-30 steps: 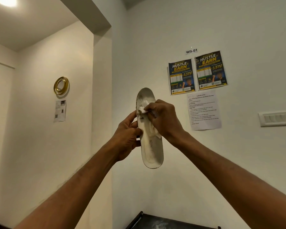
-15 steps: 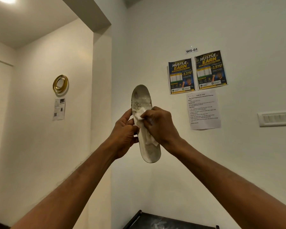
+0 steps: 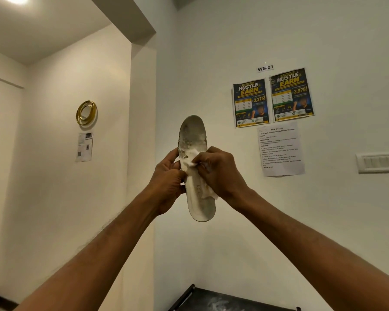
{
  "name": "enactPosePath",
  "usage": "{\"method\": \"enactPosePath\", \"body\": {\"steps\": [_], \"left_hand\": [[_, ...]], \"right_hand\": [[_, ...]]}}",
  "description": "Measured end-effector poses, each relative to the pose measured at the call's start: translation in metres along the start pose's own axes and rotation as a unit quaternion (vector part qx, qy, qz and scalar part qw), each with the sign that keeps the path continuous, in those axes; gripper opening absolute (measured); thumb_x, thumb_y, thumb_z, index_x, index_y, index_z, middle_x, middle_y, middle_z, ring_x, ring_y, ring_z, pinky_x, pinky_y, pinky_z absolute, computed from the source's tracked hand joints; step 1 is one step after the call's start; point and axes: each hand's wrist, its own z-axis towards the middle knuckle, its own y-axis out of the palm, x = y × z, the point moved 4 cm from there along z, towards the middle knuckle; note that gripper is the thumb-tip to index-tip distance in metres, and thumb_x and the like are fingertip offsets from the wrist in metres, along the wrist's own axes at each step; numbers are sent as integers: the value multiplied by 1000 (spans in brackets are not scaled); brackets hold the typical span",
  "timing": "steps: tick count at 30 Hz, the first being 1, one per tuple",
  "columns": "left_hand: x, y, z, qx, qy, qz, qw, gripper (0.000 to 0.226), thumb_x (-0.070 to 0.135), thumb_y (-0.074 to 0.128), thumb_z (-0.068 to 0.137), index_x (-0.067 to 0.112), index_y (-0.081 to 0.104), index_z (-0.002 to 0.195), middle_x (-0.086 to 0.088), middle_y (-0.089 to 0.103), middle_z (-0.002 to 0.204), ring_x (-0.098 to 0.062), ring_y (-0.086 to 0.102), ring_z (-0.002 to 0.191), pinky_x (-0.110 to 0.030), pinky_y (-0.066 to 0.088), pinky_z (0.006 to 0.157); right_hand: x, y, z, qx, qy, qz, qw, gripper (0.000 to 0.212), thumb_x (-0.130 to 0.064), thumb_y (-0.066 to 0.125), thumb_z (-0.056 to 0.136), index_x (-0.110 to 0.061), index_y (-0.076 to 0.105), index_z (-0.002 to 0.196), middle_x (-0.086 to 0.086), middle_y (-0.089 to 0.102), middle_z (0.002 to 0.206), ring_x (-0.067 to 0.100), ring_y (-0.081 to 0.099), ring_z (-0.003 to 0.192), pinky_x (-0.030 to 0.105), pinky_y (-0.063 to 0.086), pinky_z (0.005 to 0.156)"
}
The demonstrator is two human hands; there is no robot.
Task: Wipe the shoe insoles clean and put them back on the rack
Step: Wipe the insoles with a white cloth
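Gripped insole (image 3: pixel 192 135) mid-edge with left hand (image 3: pixel 166 182) | pinched wipe (image 3: pixel 193 157), probably tissue, in right hand (image 3: pixel 220 173) | judged light, bendy; best held mid-length

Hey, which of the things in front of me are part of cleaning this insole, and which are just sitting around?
Part of the job:
insole, gripped by the left hand
white cloth, pinched in the right hand against the insole
dark shelf at the bottom edge, probably the rack

Just there:
posters
printed sheet
gold ring
switch panel
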Motion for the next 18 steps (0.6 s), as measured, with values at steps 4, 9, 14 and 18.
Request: {"method": "enactPosePath", "body": {"steps": [4,9,14,18], "left_hand": [[2,-1,-2,3,2,3,1000,72,-15,51,95,30,45,151,-5,74,123,-35,68,113,-51,60,88],[3,3,-4,3,-5,6,1000,80,-24,42,91,29,43,151,-9,75,117,-41,66,118,-62,55,95],[6,6,-3,10,-4,6,1000,78,-22,43,93,29,42,152,-10,73,122,-40,67,116,-61,56,94],[8,10,-2,3,-1,13,1000,82,-25,42,89,29,45,150,-10,75,119,-38,68,111,-60,57,93]], "right_hand": [[-5,3,-5,-57,-46,-12,997,13,-10,72,88,-12,76,100,9,67,100,22,67,82,33,60,72],[3,-10,3,-8,16,-19,1000,14,-12,71,89,-8,75,102,11,67,101,24,67,84,32,60,74],[9,-19,11,31,37,-38,998,14,-14,69,91,-8,75,102,11,67,96,22,64,79,37,60,73],[2,-15,10,-39,-12,-72,997,15,-14,68,92,-5,71,104,13,67,104,28,68,85,40,61,74]]}}
